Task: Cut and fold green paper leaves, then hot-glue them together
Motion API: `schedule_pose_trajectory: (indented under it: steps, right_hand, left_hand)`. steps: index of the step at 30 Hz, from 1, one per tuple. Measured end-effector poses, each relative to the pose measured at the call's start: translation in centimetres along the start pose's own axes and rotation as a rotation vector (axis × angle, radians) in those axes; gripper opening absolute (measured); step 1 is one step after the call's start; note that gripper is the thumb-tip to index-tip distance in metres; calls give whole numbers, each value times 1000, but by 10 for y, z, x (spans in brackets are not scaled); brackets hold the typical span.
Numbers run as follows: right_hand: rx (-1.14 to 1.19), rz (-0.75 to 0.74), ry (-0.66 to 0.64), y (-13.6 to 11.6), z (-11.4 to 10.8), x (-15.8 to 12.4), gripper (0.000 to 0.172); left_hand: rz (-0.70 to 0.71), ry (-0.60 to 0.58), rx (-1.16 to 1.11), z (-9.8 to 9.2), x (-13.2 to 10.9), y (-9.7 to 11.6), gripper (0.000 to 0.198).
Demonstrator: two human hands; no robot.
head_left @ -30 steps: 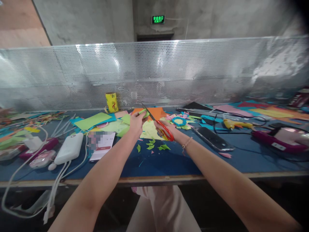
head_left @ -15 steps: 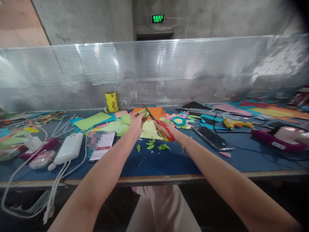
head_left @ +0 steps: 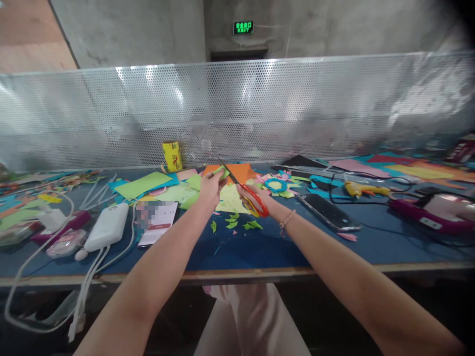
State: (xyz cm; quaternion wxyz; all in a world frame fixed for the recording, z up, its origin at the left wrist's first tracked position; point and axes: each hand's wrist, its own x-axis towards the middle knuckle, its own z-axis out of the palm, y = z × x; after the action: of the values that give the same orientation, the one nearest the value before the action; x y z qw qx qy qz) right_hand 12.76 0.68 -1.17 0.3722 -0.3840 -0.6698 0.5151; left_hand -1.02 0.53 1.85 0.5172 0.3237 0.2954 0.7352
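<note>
My left hand point(head_left: 211, 189) pinches a small piece of green paper point(head_left: 223, 171) above the middle of the table. Red-and-yellow-handled scissors point(head_left: 261, 202) are gripped in my right hand point(head_left: 270, 203), their blades pointing away and to the left, right beside the green piece. Whether the blades touch the paper I cannot tell. Below the hands lies a pale yellow-green sheet point(head_left: 234, 201), with several green paper scraps point(head_left: 253, 225) in front of it. Just right of the scissors rests a paper flower with a blue ring point(head_left: 275, 185).
A phone with a lit screen point(head_left: 159, 225) and a white power bank point(head_left: 108, 226) with cables lie left. To the right are a dark phone point(head_left: 328, 212), a yellow glue gun point(head_left: 365, 190) and a purple power strip point(head_left: 426, 217). A perforated metal screen point(head_left: 237, 109) stands behind.
Almost nothing differs. Both hands keep the same pose at the green paper, and the whole view has shifted very slightly.
</note>
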Motion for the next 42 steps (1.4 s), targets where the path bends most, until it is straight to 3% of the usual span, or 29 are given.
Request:
schedule_pose_trajectory:
  steps: [4,15,26,33,38,42]
  right_hand:
    - [39,5,-44,-1,-1,-1,38]
    - [22,23,20,-9,3,-5,35]
    - [-367,-100,81,-28,5,-18,38]
    - [-483,-133,93,-27,7,-15,44]
    - [-876,-144,398,-17,-22,0,40]
    - [-1054,-66,419,-1,-57,4,28]
  left_hand:
    - [1,-4,1,-1,0,0,9]
    - [-21,-8,15,0,-2,2,8]
    - [-30,-19,7,-1,1,1,8]
    - [-51,-24,18,3,-5,1,12]
    - [-78,-4,52,2,-7,2,11]
    - [-132,-3,80,2,-7,1,11]
